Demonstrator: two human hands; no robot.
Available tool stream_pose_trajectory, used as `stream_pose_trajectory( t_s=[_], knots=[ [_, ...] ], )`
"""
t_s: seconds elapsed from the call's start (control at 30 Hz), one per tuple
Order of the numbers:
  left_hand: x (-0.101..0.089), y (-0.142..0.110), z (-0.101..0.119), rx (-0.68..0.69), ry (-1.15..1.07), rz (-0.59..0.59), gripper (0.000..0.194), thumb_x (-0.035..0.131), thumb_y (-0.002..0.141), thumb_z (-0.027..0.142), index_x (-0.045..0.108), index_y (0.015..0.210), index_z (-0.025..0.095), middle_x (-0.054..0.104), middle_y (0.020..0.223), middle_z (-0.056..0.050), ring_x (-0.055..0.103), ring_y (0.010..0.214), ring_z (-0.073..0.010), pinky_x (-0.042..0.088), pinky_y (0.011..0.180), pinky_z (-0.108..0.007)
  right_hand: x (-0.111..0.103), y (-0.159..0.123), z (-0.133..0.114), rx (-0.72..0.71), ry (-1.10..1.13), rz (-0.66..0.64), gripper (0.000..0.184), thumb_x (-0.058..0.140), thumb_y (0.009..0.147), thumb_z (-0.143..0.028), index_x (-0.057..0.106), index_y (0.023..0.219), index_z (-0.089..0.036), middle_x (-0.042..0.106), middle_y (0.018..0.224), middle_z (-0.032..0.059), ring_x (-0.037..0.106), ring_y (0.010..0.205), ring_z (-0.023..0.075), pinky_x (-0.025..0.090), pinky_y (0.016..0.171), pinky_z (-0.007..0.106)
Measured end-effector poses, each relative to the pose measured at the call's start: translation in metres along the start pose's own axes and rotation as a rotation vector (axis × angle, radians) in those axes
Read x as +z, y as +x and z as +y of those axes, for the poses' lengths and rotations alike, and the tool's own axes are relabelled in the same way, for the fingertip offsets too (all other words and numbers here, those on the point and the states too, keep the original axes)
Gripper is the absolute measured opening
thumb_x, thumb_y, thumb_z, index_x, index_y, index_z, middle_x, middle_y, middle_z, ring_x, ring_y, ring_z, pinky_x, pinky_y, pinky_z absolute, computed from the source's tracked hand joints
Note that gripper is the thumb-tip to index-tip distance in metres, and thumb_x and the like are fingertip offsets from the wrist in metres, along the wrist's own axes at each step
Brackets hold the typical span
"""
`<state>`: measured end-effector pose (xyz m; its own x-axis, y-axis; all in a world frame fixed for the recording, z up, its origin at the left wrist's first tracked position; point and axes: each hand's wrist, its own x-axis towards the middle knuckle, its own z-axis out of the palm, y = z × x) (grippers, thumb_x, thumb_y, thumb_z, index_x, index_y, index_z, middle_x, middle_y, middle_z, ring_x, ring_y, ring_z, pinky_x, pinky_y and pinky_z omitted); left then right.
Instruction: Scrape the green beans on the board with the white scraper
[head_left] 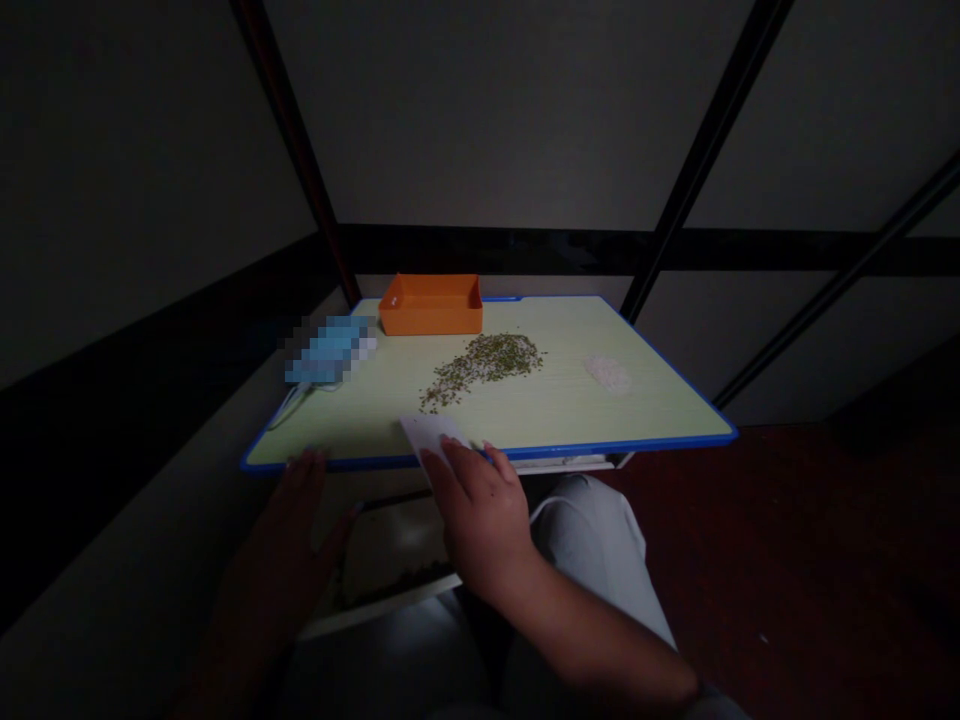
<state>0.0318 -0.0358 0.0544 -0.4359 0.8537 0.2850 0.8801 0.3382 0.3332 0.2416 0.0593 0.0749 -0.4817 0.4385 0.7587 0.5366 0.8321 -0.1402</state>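
My right hand [487, 510] grips a thin white card [431, 432] at the front edge of a pale yellow-green board [525, 425] with a blue rim. Just beyond the card lies a loose spread of small green and pale grains or seeds [487, 360]. A separate small pile of whitish grains [607, 373] sits farther right. In shadow, my left hand [296, 520] has its fingers stretched out by the board's front left edge, thumb apart. Nothing shows in that hand.
An orange open box [431, 318] stands at the back left of the board. Beside it on the left is a blurred blue item [330, 350] with a white strap or cord. Under the front edge, a light drawer or tray [397, 545] stands open above my lap. Panelled walls enclose the board.
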Motion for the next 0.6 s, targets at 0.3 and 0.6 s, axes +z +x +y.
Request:
stream_pose_trajectory(
  t_s=[0.3, 0.6],
  knots=[
    [0.004, 0.0, -0.002, -0.026, 0.007, 0.01, 0.085, 0.028, 0.083, 0.067, 0.033, 0.146, 0.01, 0.03, 0.16, -0.013, 0.024, 0.149, -0.0261, 0.024, 0.121, -0.048, 0.011, 0.001, 0.0, 0.006, -0.04, -0.008, 0.042, 0.051, 0.089, -0.01, 0.063, 0.126, -0.025, 0.071, 0.12, 0.0134, 0.068, 0.107, 0.024, 0.054, 0.09, 0.041],
    [0.002, 0.003, -0.002, -0.032, -0.005, -0.007, 0.091, 0.027, 0.08, 0.071, 0.033, 0.146, 0.007, 0.028, 0.16, -0.014, 0.022, 0.15, -0.0275, 0.023, 0.122, -0.049, 0.025, 0.014, 0.001, 0.057, -0.104, -0.029, 0.04, 0.056, 0.09, -0.013, 0.062, 0.127, -0.026, 0.07, 0.123, 0.0135, 0.067, 0.111, 0.0252, 0.056, 0.088, 0.04]
  ],
)
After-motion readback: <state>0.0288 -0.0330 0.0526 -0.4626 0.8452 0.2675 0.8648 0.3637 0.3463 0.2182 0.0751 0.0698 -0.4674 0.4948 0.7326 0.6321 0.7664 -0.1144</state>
